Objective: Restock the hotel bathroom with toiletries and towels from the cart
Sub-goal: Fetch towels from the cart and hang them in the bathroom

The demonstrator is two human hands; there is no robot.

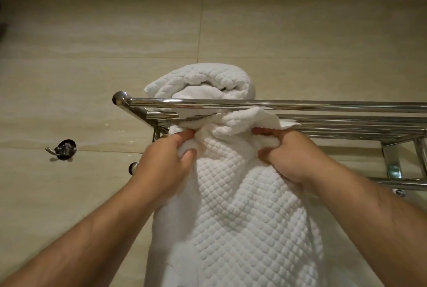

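A white waffle-textured towel (231, 205) hangs down in front of me, its upper edge bunched at the chrome towel rack (300, 102) on the wall. My left hand (166, 164) grips the towel's top left edge, fingers curled into the cloth. My right hand (286, 157) grips the top right edge in the same way. A second white towel, rolled (208, 78), lies on top of the rack's shelf bars at its left end, just behind the rack's front rail.
Beige wall tiles (92, 32) fill the background. A dark metal hook (64, 148) sticks out of the wall to the left of the rack. A lower chrome bar (402, 182) and bracket run under the shelf at right.
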